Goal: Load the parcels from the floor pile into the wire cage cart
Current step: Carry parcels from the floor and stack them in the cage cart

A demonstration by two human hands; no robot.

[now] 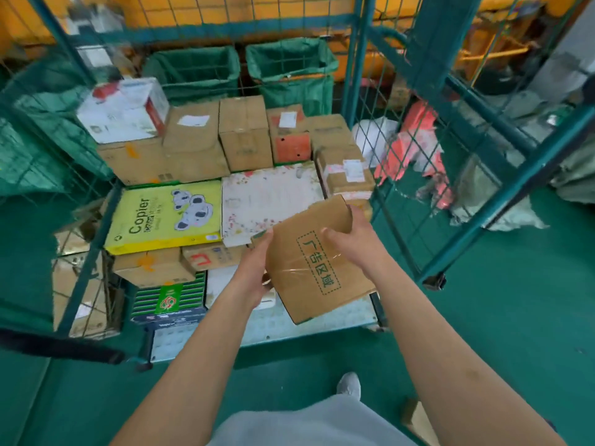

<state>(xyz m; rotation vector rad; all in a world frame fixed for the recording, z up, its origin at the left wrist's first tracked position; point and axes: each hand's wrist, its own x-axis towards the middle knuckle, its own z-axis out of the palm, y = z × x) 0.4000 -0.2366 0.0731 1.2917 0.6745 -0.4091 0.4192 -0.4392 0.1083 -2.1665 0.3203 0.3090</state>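
Observation:
I hold a flat brown cardboard parcel (314, 262) with green printed characters over the open front of the teal wire cage cart (354, 59). My left hand (257, 268) grips its left edge, and my right hand (349, 235) grips its far right corner, thumb on top. The parcel is tilted, above the cart's pale floor plate (322, 320). Inside the cart lie several stacked parcels: a yellow Copier paper box (167, 217), a white flowery flat box (270, 197), brown cartons (193, 136) and a white box (122, 107) at the back left.
The cart's open door panel (502, 149) swings out on the right. Plastic mail bags (415, 146) lie on the green floor behind it. Two green sack bins (289, 75) stand beyond the cart. A cardboard corner (418, 416) shows near my foot.

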